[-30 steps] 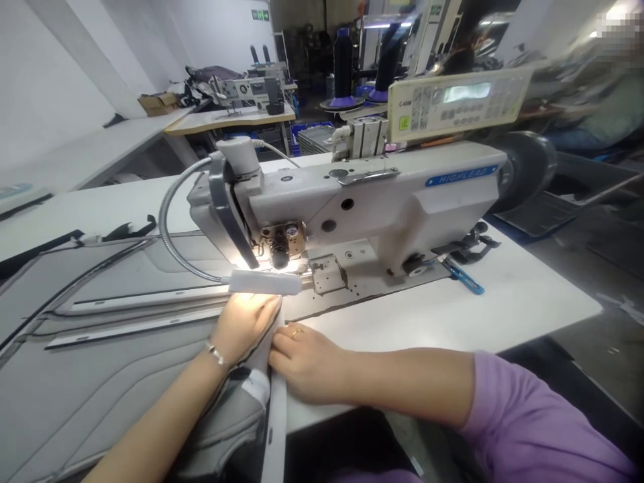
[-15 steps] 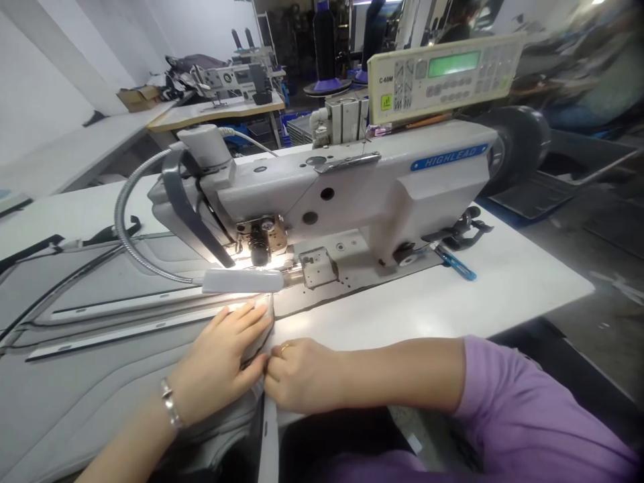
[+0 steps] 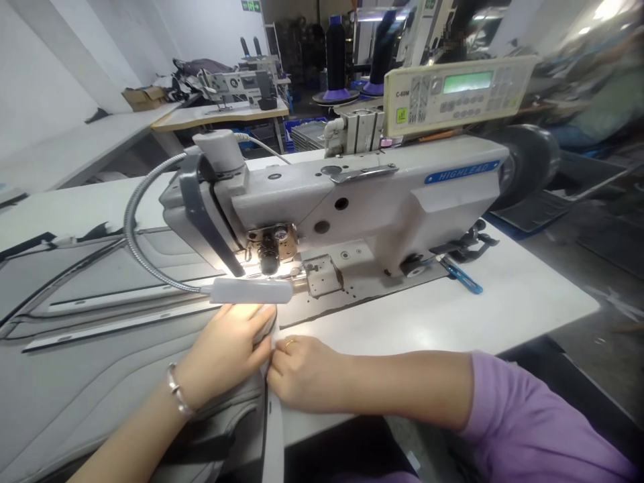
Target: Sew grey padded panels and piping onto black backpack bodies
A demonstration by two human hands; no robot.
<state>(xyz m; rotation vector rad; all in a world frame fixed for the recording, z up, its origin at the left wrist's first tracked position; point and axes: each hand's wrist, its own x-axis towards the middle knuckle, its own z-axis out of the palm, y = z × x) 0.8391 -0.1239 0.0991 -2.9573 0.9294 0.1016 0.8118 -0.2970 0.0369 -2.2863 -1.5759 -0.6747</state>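
Observation:
Grey padded fabric [image 3: 125, 376] with stitched lines lies on the left of the sewing table, its right edge near the needle area. My left hand [image 3: 226, 355] rests on this fabric with its fingers spread, the fingertips just below the white lamp [image 3: 251, 291]. Close beside it, my right hand [image 3: 306, 376] is closed, pinching the fabric's edge where a white strip [image 3: 272, 429] hangs down past the table's front edge. The sewing machine [image 3: 372, 194] stands right behind both hands, its needle area lit.
A blue cutter [image 3: 460, 275] lies on the white tabletop [image 3: 533, 295] right of the machine. Above is the control panel [image 3: 460, 94]. Behind stand thread cones [image 3: 335, 60], another sewing machine [image 3: 239, 87] and a cardboard box [image 3: 144, 98].
The view has shifted, so the machine appears lower and further right. My left hand has slid slightly up toward the lamp; my right hand stays closed on the edge.

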